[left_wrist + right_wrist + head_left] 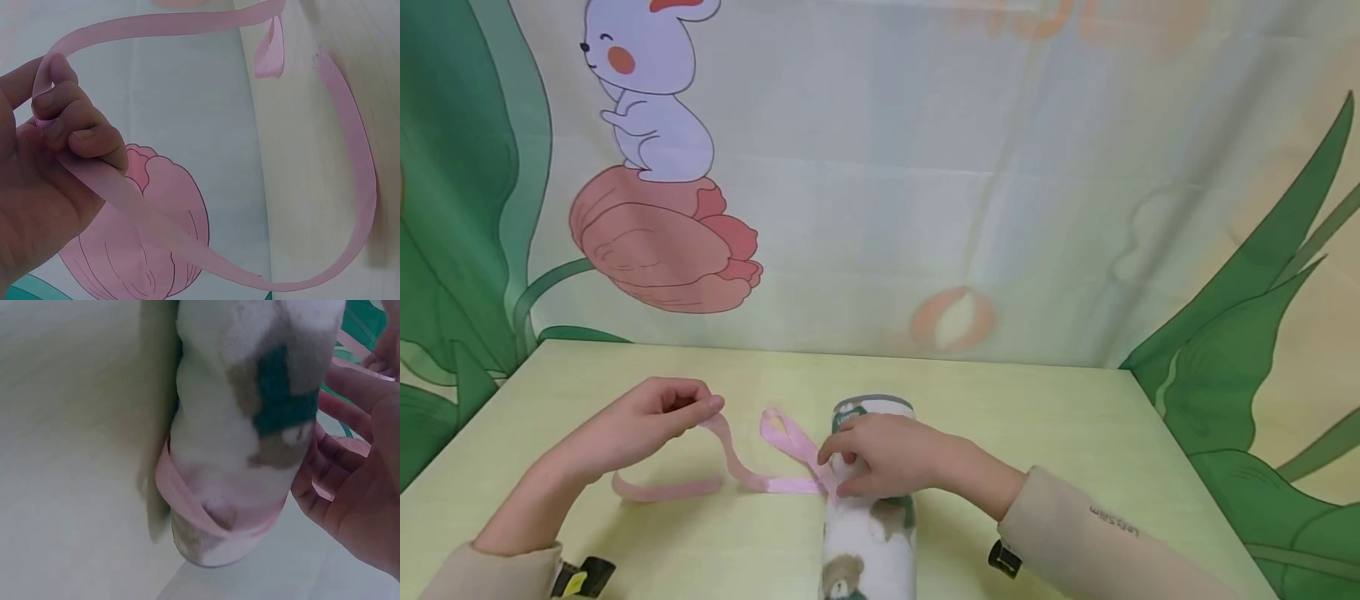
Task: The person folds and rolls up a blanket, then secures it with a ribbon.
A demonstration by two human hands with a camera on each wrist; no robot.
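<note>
Ribbon (793,485) — gripped partway along by the left hand (651,421).

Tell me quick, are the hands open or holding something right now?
Left hand: closed, holding the pink ribbon.
Right hand: at the bear-print cylinder; whether it grips anything can't be told.

Head view looks down; wrists' (nearer) share ribbon (169,25).

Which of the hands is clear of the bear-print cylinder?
The left hand, gripping pink ribbon to one side; the right hand is over the cylinder.
</note>
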